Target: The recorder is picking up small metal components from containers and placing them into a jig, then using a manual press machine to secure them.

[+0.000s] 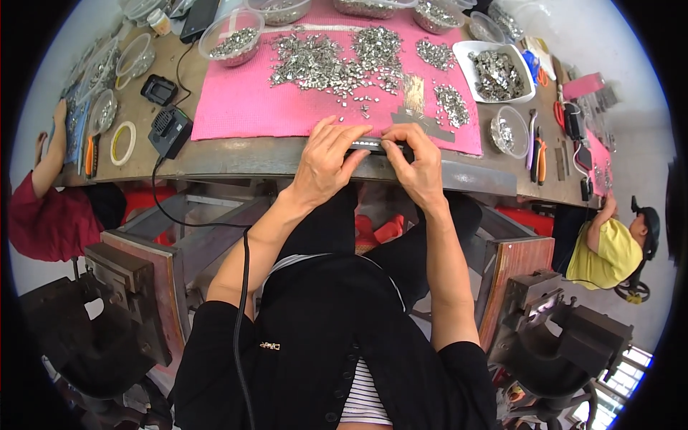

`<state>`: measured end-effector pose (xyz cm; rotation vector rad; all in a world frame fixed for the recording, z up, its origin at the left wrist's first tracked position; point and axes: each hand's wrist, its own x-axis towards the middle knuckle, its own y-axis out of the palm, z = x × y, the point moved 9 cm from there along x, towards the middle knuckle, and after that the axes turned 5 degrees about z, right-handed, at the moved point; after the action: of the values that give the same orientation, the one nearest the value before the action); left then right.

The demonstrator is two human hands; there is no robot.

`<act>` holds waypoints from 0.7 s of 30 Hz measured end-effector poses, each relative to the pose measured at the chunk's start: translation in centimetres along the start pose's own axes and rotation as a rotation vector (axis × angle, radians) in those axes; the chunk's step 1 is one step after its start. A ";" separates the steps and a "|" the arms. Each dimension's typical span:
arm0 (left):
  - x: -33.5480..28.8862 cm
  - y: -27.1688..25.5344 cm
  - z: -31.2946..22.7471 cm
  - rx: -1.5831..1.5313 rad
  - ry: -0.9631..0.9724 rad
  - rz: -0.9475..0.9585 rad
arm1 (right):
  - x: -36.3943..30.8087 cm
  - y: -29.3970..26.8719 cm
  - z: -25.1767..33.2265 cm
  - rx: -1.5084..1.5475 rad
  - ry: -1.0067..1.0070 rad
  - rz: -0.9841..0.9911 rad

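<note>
At the near edge of the bench, a short dark bar (366, 145) with a row of small shiny metal pieces along it is gripped from both ends. My left hand (328, 159) closes on its left end, thumb below and fingers over the top. The thumb and bent fingers of my right hand (417, 163) press at the right end, partly hiding it. Just beyond, the pink mat (236, 107) carries loose piles of small silver metal pieces (308, 61). A bundle of thin brass-coloured pins (413, 93) lies by flat grey metal strips (430, 127).
Clear tubs (231, 39) and a white tray (494, 72) hold metal parts. A black charger-like device (170, 132) trails a cable past my left arm. Pliers (541, 159) lie at right. Vises (118, 287) flank me; co-workers sit left (54, 215) and right (605, 247).
</note>
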<state>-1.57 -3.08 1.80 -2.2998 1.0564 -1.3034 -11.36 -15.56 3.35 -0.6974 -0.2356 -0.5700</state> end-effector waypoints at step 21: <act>-0.2 -0.1 -0.2 0.018 0.035 -0.029 | -0.4 0.7 1.8 -0.318 -0.213 0.033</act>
<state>-1.81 -2.85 1.82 -2.2954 1.0219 -1.3632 -11.35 -13.78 4.19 -1.0706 -0.3354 -0.5059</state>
